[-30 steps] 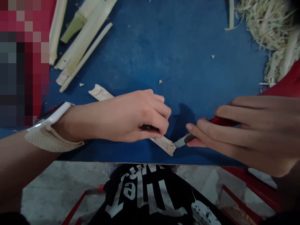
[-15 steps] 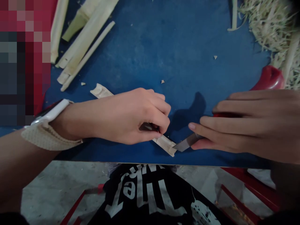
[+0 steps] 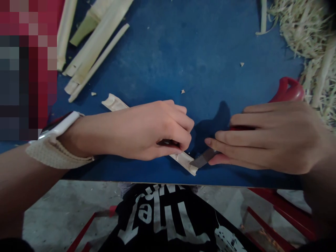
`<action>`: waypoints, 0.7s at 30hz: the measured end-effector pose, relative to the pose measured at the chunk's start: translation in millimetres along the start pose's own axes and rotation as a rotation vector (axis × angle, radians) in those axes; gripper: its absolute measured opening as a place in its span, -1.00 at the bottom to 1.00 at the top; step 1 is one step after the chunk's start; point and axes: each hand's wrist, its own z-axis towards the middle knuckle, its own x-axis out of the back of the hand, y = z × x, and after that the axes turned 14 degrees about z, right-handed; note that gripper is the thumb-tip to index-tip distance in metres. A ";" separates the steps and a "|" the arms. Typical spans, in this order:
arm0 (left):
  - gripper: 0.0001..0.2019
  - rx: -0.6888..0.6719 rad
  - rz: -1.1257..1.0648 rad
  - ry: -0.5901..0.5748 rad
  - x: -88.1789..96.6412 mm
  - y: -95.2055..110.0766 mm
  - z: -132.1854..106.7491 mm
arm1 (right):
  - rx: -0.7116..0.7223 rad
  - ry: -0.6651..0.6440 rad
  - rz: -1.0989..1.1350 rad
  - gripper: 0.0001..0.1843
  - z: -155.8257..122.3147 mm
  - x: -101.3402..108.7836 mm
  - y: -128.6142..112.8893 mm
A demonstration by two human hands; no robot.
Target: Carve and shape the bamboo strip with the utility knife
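A pale split bamboo strip (image 3: 115,102) lies slantwise on the blue table (image 3: 207,52) by its near edge. My left hand (image 3: 168,131), with a watch on the wrist, is closed on the middle of the strip and holds it down. The hollow under its fingers is too dark to make out. My right hand (image 3: 270,140) grips a red-handled knife (image 3: 203,158), its fingers stretched along it and its handle end showing behind the knuckles. The blade's tip touches the inside of the strip near its lower right end.
Several longer bamboo pieces (image 3: 97,45) lie at the upper left. A heap of pale shavings (image 3: 299,31) covers the upper right, and small chips (image 3: 183,91) dot the table. A blurred red and dark area (image 3: 28,70) borders the left.
My right hand has moved left with the knife, and the blade's tip sits slightly farther along the strip toward my left hand. My left hand has barely shifted.
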 end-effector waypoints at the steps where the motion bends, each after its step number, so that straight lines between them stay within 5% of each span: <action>1: -0.71 -0.008 -0.002 0.002 -0.4 -0.5 0.2 | 0.066 -0.005 -0.009 -0.71 3.5 1.0 2.0; 10: -0.67 -0.049 0.031 -0.012 -0.4 -1.2 -0.7 | 0.118 0.079 0.005 -0.91 13.8 -5.9 10.4; 21: -0.69 -0.011 0.018 -0.006 0.2 0.9 -0.8 | 0.122 0.106 -0.025 -0.86 18.3 -7.7 7.8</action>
